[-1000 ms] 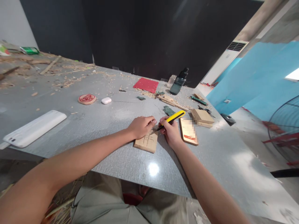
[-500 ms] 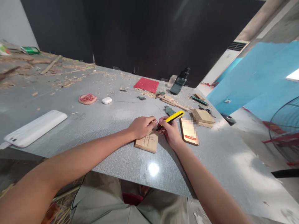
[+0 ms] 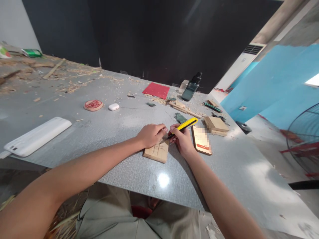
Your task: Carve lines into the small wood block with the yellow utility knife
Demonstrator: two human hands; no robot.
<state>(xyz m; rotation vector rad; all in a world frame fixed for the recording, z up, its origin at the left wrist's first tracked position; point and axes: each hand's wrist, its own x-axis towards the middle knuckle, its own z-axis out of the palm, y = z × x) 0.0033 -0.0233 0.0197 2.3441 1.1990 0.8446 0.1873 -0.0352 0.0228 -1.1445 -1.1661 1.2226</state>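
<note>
A small wooden block (image 3: 157, 153) with lines cut into its top lies flat on the grey table. My left hand (image 3: 151, 134) rests over its far left part, fingers bent and holding it down. In my right hand (image 3: 183, 139) is a yellow utility knife (image 3: 185, 124), gripped like a pen, its tip end down at the block's far right corner. The two hands' fingertips nearly meet above the block, so its far edge is hidden. Just right of my right hand lies a phone (image 3: 201, 141) with a lit screen.
Stacked wooden blocks (image 3: 216, 124) stand at the right. Behind are a dark bottle (image 3: 191, 88), red sandpaper-like sheet (image 3: 156, 90) and wood shavings. To the left are a round red-marked disc (image 3: 93, 105), a white earbud case (image 3: 114, 107) and a long white device (image 3: 38, 136).
The knife's yellow rear end has shifted very slightly to the right with my right hand. My left hand and the block have barely moved.
</note>
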